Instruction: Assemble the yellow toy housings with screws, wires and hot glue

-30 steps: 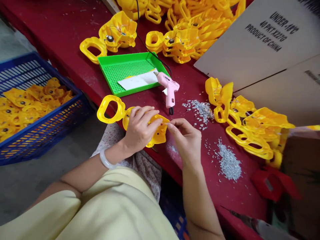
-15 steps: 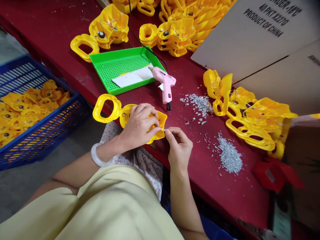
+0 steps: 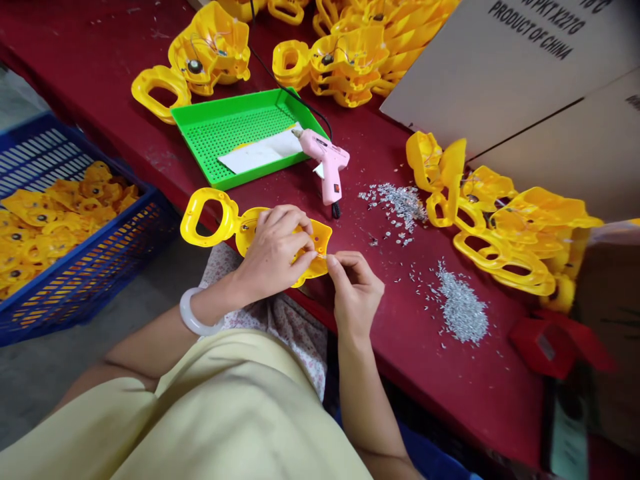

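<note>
My left hand [image 3: 281, 250] curls over a yellow plastic shell [image 3: 246, 235] at the red table's [image 3: 400, 320] near edge; my right hand [image 3: 357, 287] pinches a thin piece [image 3: 323, 257], too small to identify. My right fingers have curled tighter, suggesting finer work; a pointed tool has left view.

1. Green perforated tray [image 3: 203, 155], with a strip of white paper [image 3: 263, 151] lying in it.
2. Pink glue gun [image 3: 330, 163] just beside the tray, its nozzle overlapping the near right corner.
3. Blue slatted crate [image 3: 115, 243] left of the dark red tabletop [image 3: 480, 407], holding a heap of yellow plastic casings [image 3: 50, 223].
4. Printed carton [image 3: 480, 100] at upper right, reading "PRODUCT OF CHINA".
5. Stacked casings with speakers and wires [image 3: 347, 63] behind the tray.
6. Red boxlike object [image 3: 535, 347], blurred, near the tabletop's right end.
</note>
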A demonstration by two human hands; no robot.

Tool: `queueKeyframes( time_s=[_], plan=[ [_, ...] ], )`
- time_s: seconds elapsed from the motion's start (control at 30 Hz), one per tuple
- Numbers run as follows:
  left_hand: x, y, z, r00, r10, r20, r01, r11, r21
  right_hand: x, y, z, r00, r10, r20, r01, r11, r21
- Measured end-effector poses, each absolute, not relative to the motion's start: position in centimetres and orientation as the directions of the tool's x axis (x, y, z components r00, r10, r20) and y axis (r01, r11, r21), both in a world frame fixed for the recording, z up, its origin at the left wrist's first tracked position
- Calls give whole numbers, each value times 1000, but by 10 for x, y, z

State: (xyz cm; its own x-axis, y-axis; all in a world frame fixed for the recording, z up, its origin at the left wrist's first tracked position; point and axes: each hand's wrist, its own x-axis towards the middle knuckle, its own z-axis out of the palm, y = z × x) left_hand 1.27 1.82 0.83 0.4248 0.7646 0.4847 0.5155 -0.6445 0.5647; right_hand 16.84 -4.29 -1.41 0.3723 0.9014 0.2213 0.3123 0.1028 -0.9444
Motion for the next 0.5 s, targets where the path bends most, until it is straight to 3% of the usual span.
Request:
queueKeyframes(
  time_s=[0.33, 0.5],
  plan=[
    [12, 17, 6, 419, 772, 478, 517, -636, 573, 170, -42, -9, 337, 908, 249, 366, 117, -923],
    [12, 18, 7, 426, 770, 475, 515, -638, 573, 173, -40, -4, 327, 937, 121, 324, 9, -946]
  ],
)
